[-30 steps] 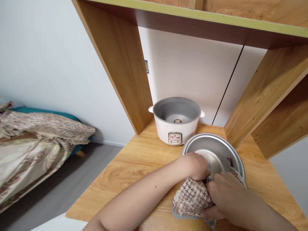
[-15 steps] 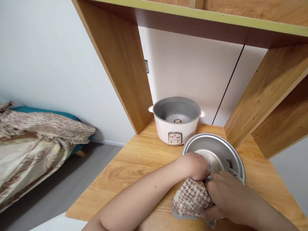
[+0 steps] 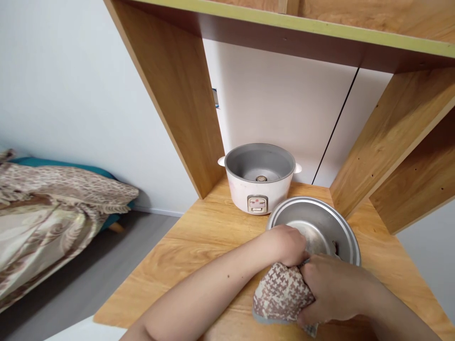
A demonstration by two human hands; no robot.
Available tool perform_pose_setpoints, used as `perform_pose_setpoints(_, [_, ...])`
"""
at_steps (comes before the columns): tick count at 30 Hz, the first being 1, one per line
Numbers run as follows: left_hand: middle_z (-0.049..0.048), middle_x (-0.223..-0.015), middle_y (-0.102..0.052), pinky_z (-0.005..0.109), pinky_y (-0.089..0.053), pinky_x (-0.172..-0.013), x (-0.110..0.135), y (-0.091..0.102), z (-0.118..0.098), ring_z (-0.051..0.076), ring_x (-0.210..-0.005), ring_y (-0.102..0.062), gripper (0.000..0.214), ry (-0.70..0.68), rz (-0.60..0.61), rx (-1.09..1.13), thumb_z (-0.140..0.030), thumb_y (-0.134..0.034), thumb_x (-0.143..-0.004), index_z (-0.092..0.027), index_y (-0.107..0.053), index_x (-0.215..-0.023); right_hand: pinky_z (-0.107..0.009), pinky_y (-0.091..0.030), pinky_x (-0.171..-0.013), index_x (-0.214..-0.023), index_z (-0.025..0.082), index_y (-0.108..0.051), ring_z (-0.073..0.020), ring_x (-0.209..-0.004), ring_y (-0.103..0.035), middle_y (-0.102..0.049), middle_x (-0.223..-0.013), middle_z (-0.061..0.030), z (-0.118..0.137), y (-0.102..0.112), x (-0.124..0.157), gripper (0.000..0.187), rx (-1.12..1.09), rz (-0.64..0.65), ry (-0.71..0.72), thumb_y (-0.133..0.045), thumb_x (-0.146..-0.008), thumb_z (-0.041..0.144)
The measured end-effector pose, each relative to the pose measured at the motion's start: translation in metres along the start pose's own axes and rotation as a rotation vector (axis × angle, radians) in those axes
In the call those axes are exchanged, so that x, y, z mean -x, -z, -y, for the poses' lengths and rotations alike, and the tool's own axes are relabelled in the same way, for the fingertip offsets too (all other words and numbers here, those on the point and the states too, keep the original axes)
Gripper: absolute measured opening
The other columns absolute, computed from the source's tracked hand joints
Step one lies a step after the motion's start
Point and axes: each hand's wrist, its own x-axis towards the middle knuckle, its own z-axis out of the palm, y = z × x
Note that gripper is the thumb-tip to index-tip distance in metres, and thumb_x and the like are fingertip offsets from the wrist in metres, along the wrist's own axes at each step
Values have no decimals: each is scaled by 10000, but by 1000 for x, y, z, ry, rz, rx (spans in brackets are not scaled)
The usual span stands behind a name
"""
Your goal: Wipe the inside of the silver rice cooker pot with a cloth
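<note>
A wide silver metal inner pot [image 3: 313, 222] sits on the wooden desk, its open side facing up. Curled over its near side, my left hand [image 3: 289, 244] is closed at the rim, with the fingertips hidden. My right hand [image 3: 332, 286] grips a brown-and-white patterned cloth [image 3: 282, 292] at the pot's near right edge, thumb pressing on it. Part of the cloth hangs in front of the rim, below my left hand. Behind the pot stands a white rice cooker [image 3: 259, 182], lidless, its grey inside showing.
The wooden desk [image 3: 167, 270] carries upright panels, a left one [image 3: 177, 104] and a right one [image 3: 377, 128], under a shelf with a yellow-green edge [image 3: 320, 26]. A bed with a patterned cover [image 3: 53, 227] stands on the left, beyond the grey floor [image 3: 142, 246].
My right hand has turned slightly, and the cloth that showed at the pot's right rim is now hidden behind it. My left hand stays nearly in place.
</note>
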Motion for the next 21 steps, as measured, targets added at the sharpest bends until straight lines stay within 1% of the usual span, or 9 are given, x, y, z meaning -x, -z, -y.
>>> perform_pose_setpoints(3, [212, -1006, -766, 394, -536, -772, 0, 1, 0, 329, -929, -722, 486, 1, 15, 4, -450, -470, -963, -89, -785, -1046, -313, -492, -738, -915, 179, -774, -258, -866, -709, -779, -1031, -98, 4, -2, 0, 359, 51, -37, -1, -764, -723, 482])
perform_pose_setpoints(5, [224, -1034, -760, 408, -542, -789, 0, 1, 0, 344, -960, -721, 484, 8, 26, 10, -445, -475, -960, -84, -778, -1066, -341, -498, -746, -906, 169, -782, -286, -852, -724, -788, -995, -122, 9, -5, 1, 343, 122, -27, -47, -756, -757, 477])
perform_pose_setpoints(9, [227, -1091, -752, 413, -541, -830, 0, 1, -1, 347, -1003, -717, 481, 20, 35, 18, -449, -474, -962, -92, -767, -1097, -377, -502, -699, -855, 147, -797, -346, -797, -748, -792, -863, -157, 16, -13, 0, 328, 273, -34, -141, -744, -798, 466])
perform_pose_setpoints(12, [233, -1097, -749, 417, -540, -830, 0, 2, -2, 352, -1002, -716, 490, 26, 35, 21, -457, -470, -965, -87, -763, -1101, -366, -486, -643, -823, 154, -801, -357, -766, -753, -789, -819, -158, 16, -16, 0, 339, 311, -68, -162, -741, -798, 487])
perform_pose_setpoints(16, [235, -1063, -753, 423, -547, -827, 0, 1, -1, 353, -989, -720, 474, 21, 29, 24, -445, -483, -963, -85, -765, -1085, -345, -452, -625, -818, 165, -790, -315, -736, -744, -793, -831, -127, 14, -10, 2, 323, 257, -61, -106, -752, -785, 484])
perform_pose_setpoints(21, [233, -1032, -759, 414, -554, -812, -1, 1, -1, 344, -978, -727, 469, 11, 31, 17, -444, -486, -958, -88, -771, -1067, -314, -450, -658, -838, 194, -767, -249, -781, -712, -785, -919, -78, 5, -3, 2, 323, 74, -40, -28, -759, -724, 496])
